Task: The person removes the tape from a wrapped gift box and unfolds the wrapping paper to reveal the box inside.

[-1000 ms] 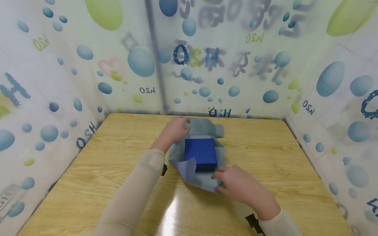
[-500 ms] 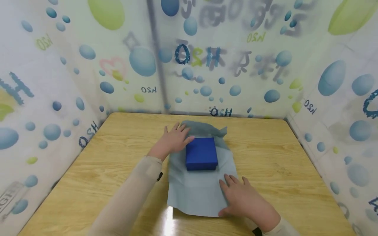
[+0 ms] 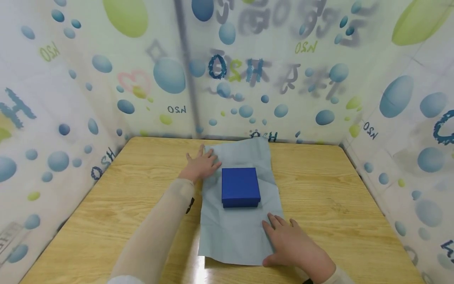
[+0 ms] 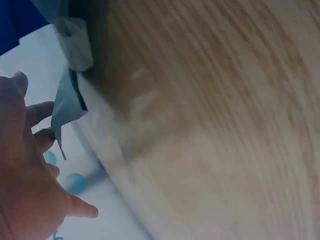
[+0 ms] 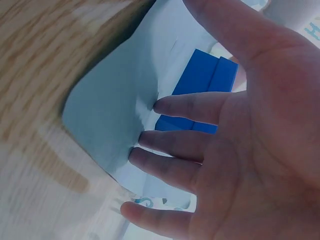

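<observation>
A blue square box (image 3: 240,186) with a lid rests on a light blue-grey sheet of wrapping paper (image 3: 235,236), which lies spread out beneath it. My left hand (image 3: 200,165) has its fingers splayed at the paper's far left edge, beside the box. In the left wrist view the paper's edge (image 4: 67,100) curls up against those fingers. Near the front right corner of the sheet, my right hand (image 3: 292,244) spreads its fingers along the paper's right edge. The right wrist view shows straight fingertips touching the paper (image 5: 110,110), with the blue box (image 5: 192,85) behind them.
A wooden table (image 3: 319,177) carries everything. Patterned curtain walls (image 3: 283,79) with bubbles and lettering stand behind it and along both sides. Light glares off the table near its front edge.
The crumpled paper has unfolded flat, its front part coming toward me and its far flap opening back. My left hand has shifted slightly left; my right hand has moved nearer and its fingers have straightened.
</observation>
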A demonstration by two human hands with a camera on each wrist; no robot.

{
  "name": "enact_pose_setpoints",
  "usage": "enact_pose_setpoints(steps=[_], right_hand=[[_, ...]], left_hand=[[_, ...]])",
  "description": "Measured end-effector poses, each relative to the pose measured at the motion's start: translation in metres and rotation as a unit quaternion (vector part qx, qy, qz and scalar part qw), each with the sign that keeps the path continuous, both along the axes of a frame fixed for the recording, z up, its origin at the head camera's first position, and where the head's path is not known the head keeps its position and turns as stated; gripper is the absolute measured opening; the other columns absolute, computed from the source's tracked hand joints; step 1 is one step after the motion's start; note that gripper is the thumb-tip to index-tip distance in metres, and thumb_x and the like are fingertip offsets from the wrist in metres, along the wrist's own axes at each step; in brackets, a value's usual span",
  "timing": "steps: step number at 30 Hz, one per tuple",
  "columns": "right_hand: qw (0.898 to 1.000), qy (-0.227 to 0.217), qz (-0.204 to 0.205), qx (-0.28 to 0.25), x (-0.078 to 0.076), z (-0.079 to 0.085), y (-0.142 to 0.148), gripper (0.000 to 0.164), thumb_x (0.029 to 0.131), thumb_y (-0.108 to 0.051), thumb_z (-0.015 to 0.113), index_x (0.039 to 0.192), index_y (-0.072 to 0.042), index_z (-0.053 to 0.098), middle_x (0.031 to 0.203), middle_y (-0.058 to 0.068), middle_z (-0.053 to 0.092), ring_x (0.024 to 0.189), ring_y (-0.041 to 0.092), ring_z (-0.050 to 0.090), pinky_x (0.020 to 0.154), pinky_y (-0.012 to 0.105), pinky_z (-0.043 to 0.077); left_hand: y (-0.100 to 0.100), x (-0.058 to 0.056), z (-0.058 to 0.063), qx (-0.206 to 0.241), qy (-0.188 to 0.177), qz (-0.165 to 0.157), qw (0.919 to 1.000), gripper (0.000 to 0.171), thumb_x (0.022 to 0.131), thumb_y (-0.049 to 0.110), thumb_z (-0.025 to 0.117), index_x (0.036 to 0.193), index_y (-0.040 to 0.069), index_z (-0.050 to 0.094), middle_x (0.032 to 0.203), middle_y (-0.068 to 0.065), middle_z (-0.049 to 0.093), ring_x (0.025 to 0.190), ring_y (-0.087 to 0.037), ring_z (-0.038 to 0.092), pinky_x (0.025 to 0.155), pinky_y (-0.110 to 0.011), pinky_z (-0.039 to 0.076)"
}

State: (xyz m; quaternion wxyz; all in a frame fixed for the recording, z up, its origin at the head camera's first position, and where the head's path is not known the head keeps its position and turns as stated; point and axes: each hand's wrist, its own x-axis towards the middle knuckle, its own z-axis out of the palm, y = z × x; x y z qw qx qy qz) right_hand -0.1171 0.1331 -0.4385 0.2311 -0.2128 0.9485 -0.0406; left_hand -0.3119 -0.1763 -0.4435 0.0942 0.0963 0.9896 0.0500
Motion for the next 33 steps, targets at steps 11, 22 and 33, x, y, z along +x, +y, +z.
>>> enact_pose_setpoints(steps=[11, 22, 33], right_hand=[[1.0, 0.007, 0.002, 0.0, 0.0, 0.001, 0.002, 0.107, 0.075, -0.066, 0.088, 0.157, -0.008, 0.052, 0.169, 0.022, 0.04, 0.155, 0.043, 0.041, 0.119, 0.076, 0.033], [1.0, 0.016, -0.001, -0.025, -0.001, 0.001, 0.005, 0.102, 0.079, -0.065, 0.086, 0.156, -0.006, 0.052, 0.17, 0.023, 0.038, 0.156, 0.046, 0.038, 0.118, 0.078, 0.032], [0.979, 0.138, -0.088, -0.124, -0.058, 0.053, 0.035, 0.075, 0.108, -0.053, 0.054, 0.167, -0.009, 0.035, 0.177, 0.028, 0.012, 0.162, 0.056, 0.008, 0.114, 0.091, 0.013]], left_hand=[[-0.009, -0.006, -0.017, -0.014, -0.037, -0.008, 0.9992, 0.069, 0.111, 0.064, 0.034, 0.169, 0.027, 0.032, 0.18, -0.006, 0.019, 0.168, -0.042, -0.004, 0.118, -0.089, 0.007], [0.002, -0.012, -0.012, -0.03, -0.035, -0.011, 0.9989, 0.068, 0.111, 0.059, 0.042, 0.169, 0.027, 0.032, 0.18, -0.006, 0.02, 0.168, -0.043, -0.002, 0.119, -0.088, 0.007], [0.009, 0.005, 0.025, 0.036, -0.015, 0.034, 0.9986, 0.071, 0.111, 0.065, 0.029, 0.172, 0.028, 0.021, 0.182, -0.006, 0.008, 0.167, -0.043, -0.008, 0.118, -0.089, -0.001]])
